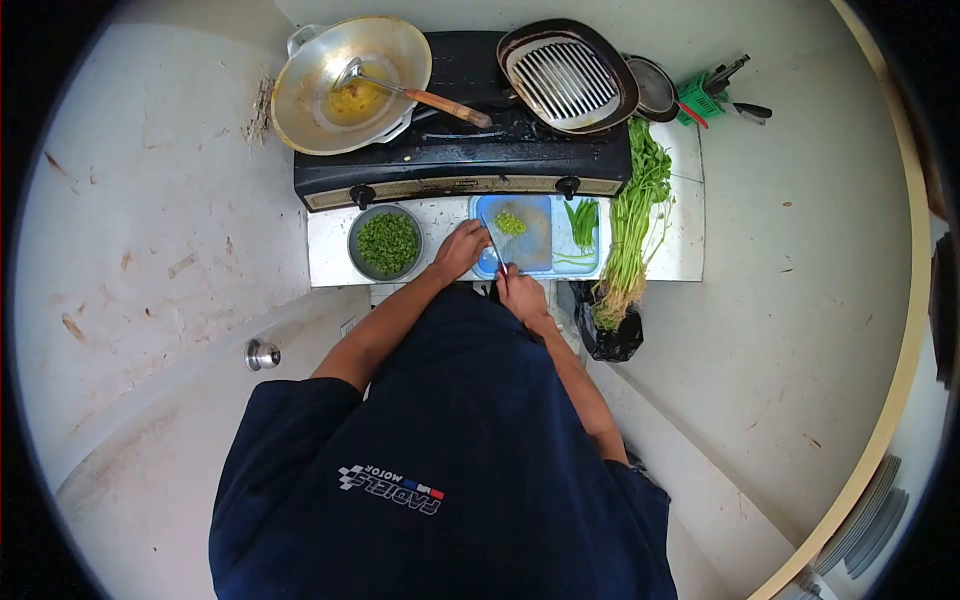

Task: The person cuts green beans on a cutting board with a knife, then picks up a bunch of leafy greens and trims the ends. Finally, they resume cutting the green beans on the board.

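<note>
In my right hand is the handle of a knife, its blade pointing away from me over the left side of a blue cutting board. My left hand is at the board's left edge, right beside the blade, with its fingers curled together. Whatever those fingers press on is too small to make out. A small heap of chopped light green pieces lies on the board to the right of the blade. Farther right on the board are cut green stalks. Left of my hands stands a grey bowl full of chopped greens.
Behind the board is a black two-burner stove. It carries a wok with a wooden-handled ladle, and a grill pan. Leafy stalks with roots hang over the counter's front edge, near a black plastic bag. A green basket holds utensils.
</note>
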